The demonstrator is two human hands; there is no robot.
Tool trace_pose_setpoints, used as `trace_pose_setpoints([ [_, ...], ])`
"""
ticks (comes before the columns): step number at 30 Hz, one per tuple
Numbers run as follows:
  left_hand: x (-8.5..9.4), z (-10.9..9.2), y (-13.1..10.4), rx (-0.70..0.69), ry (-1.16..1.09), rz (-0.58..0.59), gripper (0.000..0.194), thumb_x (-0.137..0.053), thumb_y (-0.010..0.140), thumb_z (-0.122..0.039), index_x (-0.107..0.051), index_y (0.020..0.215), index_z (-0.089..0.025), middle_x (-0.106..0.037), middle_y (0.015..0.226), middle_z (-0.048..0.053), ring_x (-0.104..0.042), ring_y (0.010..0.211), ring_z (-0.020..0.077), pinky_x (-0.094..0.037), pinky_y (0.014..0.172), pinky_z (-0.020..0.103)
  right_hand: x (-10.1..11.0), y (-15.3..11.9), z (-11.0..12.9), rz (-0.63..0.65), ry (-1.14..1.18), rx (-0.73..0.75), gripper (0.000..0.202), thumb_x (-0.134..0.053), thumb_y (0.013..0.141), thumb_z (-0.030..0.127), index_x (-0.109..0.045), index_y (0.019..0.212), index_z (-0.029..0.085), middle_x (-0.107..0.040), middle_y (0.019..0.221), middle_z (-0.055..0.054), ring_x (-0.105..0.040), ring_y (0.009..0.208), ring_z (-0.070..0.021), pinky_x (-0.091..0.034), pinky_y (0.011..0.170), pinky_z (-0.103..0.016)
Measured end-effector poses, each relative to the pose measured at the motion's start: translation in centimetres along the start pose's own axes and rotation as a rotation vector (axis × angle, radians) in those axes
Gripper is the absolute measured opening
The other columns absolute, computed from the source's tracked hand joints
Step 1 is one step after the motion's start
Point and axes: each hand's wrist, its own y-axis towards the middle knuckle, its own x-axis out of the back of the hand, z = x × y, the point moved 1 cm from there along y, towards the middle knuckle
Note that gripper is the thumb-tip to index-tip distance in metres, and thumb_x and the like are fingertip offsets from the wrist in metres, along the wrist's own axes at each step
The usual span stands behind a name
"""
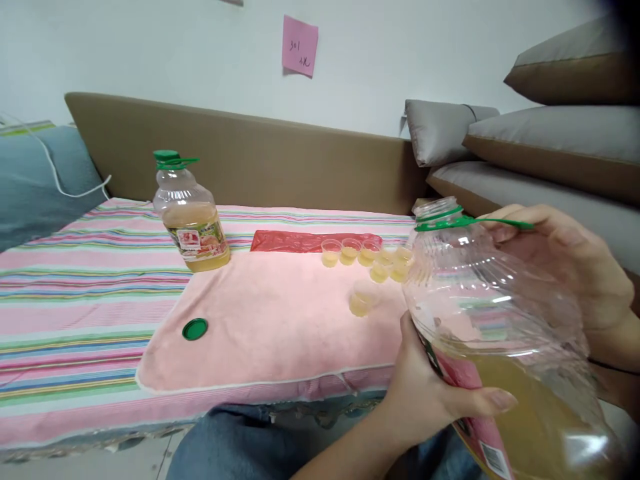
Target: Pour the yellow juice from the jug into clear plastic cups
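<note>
1. A large clear jug (500,333), uncapped and about a third full of pale yellow liquid, is held tilted in the lower right of the head view, its open mouth turned toward the cups; this lean brings the liquid toward the neck.
2. The left hand (430,393) is cupped under the jug's lower wall, thumb laid along the label, so that the weight is borne from below.
3. The right hand (565,267) is wrapped over the jug's shoulder beside the green carrying handle (475,222), by which the tilt is judged to be steered; both hands are closed on the jug.
4. A green cap (195,329) lies flat on the pink towel (270,327), well apart from the jug; it is judged to belong to the open jug, set aside where it cannot roll.
5. Small clear cups (367,253) holding yellow liquid are grouped near the towel's far right edge; one cup (361,301) stands apart, nearer the jug's mouth.
6. The towel is spread beneath cups and cap, presumably to take up spills over the striped cloth (75,293).
7. A second bottle (193,217), capped and upright, stands at the towel's far left corner, clear of the cups.
8. A red plastic sheet (300,240) lies just behind the cups.
</note>
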Motion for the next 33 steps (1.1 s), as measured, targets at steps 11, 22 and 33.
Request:
trace_pose_setpoints([
  [11, 3.7, -13.5, -1.4, -0.251, 0.847, -0.141, 0.083, -0.084, 0.047, -0.026, -0.051, 0.122, -0.017, -0.061, 0.120, 0.012, -0.057, 0.113, 0.0360, -0.046, 0.098, 0.053, -8.2, 2.3, -0.4, -0.165, 0.095, 0.460, 0.026, -0.056, 0.076, 0.052, -0.051, 0.076, 0.027, -0.050, 0.082, -0.003, -0.054, 0.084, -0.0221, -0.048, 0.084, -0.043],
  [22, 11.4, -18.5, -3.1, -0.657, 1.270, -0.876, 0.084, -0.084, 0.047, -0.034, -0.047, 0.120, -0.019, -0.059, 0.114, 0.008, -0.060, 0.106, 0.0280, -0.050, 0.091, 0.041, -15.0, 6.5, -3.3, 0.199, 0.100, 0.328, 0.037, -0.056, 0.088, 0.042, -0.042, 0.120, 0.030, -0.042, 0.143, -0.004, -0.036, 0.137, -0.0216, -0.038, 0.107, -0.041],
  [33, 16.3, -18.5, -1.6, -0.817, 1.364, -1.321, 0.100, -0.087, 0.046, -0.043, -0.039, 0.131, -0.021, -0.051, 0.129, 0.009, -0.053, 0.118, 0.0292, -0.044, 0.100, 0.043, -13.5, -6.1, -11.3, 0.293, 0.039, -0.201, 0.023, -0.056, 0.087, 0.033, -0.051, 0.108, 0.026, -0.055, 0.128, -0.009, -0.054, 0.120, -0.0219, -0.045, 0.100, -0.043],
])
